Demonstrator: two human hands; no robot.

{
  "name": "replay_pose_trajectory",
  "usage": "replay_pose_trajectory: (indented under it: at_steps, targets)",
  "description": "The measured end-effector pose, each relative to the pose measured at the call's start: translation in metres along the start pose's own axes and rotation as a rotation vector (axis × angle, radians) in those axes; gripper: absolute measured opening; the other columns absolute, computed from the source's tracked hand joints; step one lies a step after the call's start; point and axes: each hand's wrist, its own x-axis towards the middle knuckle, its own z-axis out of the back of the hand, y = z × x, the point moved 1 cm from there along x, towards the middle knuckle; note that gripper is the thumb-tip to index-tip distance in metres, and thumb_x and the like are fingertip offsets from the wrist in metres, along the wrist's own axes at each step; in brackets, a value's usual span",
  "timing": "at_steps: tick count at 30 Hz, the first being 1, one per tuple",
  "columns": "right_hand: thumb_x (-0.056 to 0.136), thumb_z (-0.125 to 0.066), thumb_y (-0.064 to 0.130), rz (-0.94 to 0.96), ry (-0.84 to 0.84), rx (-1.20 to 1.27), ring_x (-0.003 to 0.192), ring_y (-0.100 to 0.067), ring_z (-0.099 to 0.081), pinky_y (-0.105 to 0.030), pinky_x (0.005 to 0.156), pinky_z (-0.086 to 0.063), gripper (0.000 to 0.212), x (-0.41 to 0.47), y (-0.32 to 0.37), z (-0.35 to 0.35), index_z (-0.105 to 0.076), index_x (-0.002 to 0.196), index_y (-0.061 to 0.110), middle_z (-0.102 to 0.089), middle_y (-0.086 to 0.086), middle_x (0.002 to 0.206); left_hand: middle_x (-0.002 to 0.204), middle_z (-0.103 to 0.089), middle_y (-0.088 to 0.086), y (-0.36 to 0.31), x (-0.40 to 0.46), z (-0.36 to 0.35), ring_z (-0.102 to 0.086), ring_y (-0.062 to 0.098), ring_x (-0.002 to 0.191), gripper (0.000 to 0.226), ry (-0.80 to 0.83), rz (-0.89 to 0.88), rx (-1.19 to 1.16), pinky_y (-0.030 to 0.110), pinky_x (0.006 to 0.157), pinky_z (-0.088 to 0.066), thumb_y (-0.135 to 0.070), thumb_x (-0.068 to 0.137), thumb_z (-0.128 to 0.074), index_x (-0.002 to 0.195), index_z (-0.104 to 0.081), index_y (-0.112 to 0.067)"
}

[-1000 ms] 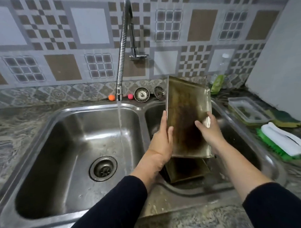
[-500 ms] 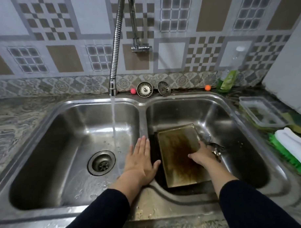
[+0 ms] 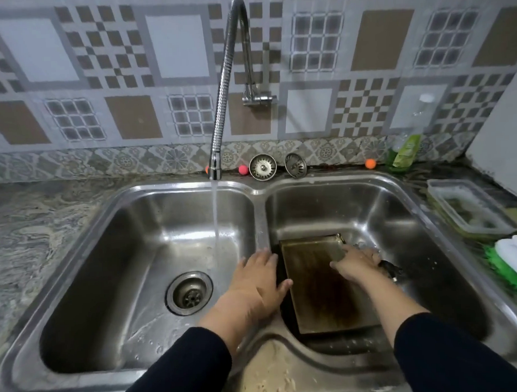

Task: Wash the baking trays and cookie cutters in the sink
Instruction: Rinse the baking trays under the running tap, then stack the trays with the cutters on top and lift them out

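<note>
A stained brown baking tray lies flat in the right basin of the steel double sink. My right hand is at the tray's far right edge, thumb on its top face and fingers curled over the edge. A small dark metal piece lies just right of that hand; what it is cannot be made out. My left hand hovers palm down over the divider between the basins, fingers straight and holding nothing. Water runs from the tap into the left basin.
The left basin holds only its drain and the water stream. Two strainer plugs lean on the back ledge beside a green soap bottle. A plastic container and a green brush sit on the right counter.
The tray went from upright in both hands down flat into the right basin. My left hand let go and moved left over the divider. My right hand stayed at the tray's right edge.
</note>
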Motion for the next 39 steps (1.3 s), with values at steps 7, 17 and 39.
replay_pose_trajectory:
  at_steps: [7, 17, 39]
  targets:
    - [0.092, -0.057, 0.032, 0.414, -0.223, 0.260, 0.120, -0.029, -0.050, -0.036, 0.100, -0.040, 0.035, -0.003, 0.087, 0.075, -0.055, 0.128, 0.031, -0.056, -0.005, 0.125, 0.125, -0.055, -0.004, -0.005, 0.004, 0.149, -0.044, 0.018, 0.116, 0.033, -0.990, -0.371, -0.036, 0.040, 0.096, -0.042, -0.025, 0.086, -0.050, 0.116, -0.063, -0.026]
    - [0.098, -0.047, 0.017, 0.711, -0.447, 0.613, 0.091, -0.011, -0.057, -0.025, 0.073, -0.047, 0.038, 0.015, 0.212, 0.144, -0.048, 0.134, 0.030, -0.059, 0.003, 0.105, 0.092, -0.062, -0.003, 0.052, 0.046, 0.192, -0.059, 0.008, 0.070, 0.059, -0.824, -0.201, -0.666, 0.035, 0.080, -0.054, -0.035, 0.101, -0.032, 0.135, 0.003, -0.068]
    - [0.094, -0.040, -0.004, 0.343, -0.451, 0.994, 0.044, -0.019, -0.052, -0.025, 0.040, -0.041, 0.028, 0.089, 0.310, 0.214, -0.056, 0.074, 0.008, -0.064, -0.017, 0.073, 0.097, -0.070, -0.009, 0.078, 0.096, 0.159, -0.048, -0.002, 0.055, 0.059, -1.020, -0.433, -0.796, 0.025, 0.067, -0.049, -0.029, 0.100, -0.037, 0.133, -0.011, -0.070]
